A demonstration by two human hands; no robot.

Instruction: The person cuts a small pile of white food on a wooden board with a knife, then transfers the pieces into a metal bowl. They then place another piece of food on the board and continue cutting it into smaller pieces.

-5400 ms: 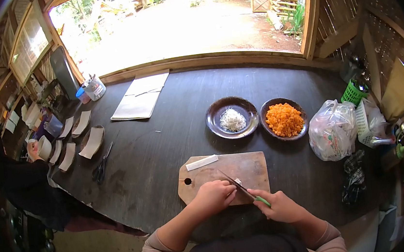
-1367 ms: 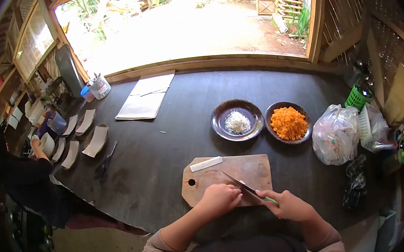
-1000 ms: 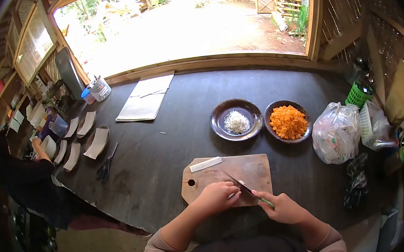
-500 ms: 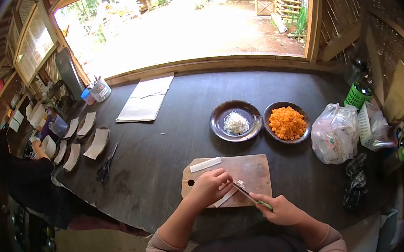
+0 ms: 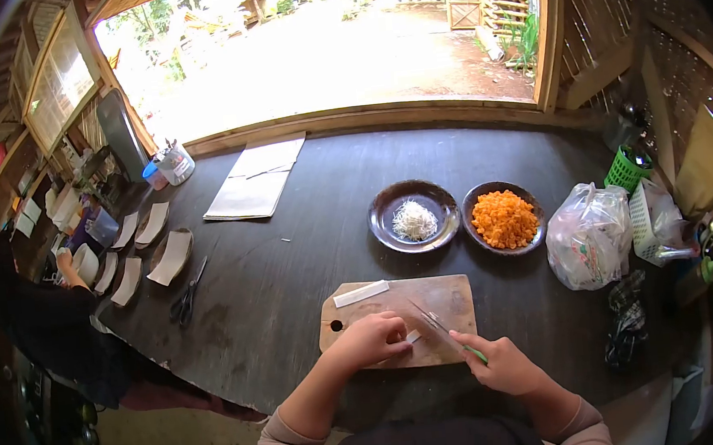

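Note:
A wooden cutting board [image 5: 445, 295] lies in front of me on the dark table. My right hand [image 5: 504, 365] is wrapped round the green handle of a knife [image 5: 440, 328], its blade pointing up and left over the board. Curled over the board, my left hand [image 5: 378, 339] has its fingers pressed together at a white strip [image 5: 414, 337]; most of that strip is hidden beneath them. Another white strip [image 5: 361, 294] lies flat along the board's far left edge, behind my left hand.
Beyond the board are a plate [image 5: 381, 231] with thin white shreds [image 5: 415, 220] and a bowl [image 5: 538, 239] heaped with orange bits [image 5: 504, 219]. A plastic bag [image 5: 590, 239] stands right. Scissors [image 5: 187, 300], curved pieces [image 5: 171, 257] and paper [image 5: 254, 185] lie left, near another person [image 5: 39, 313].
The knife has moved right, away from my left fingers, and its blade is lifted off the strip. My left hand has shifted slightly down and now covers more of the strip.

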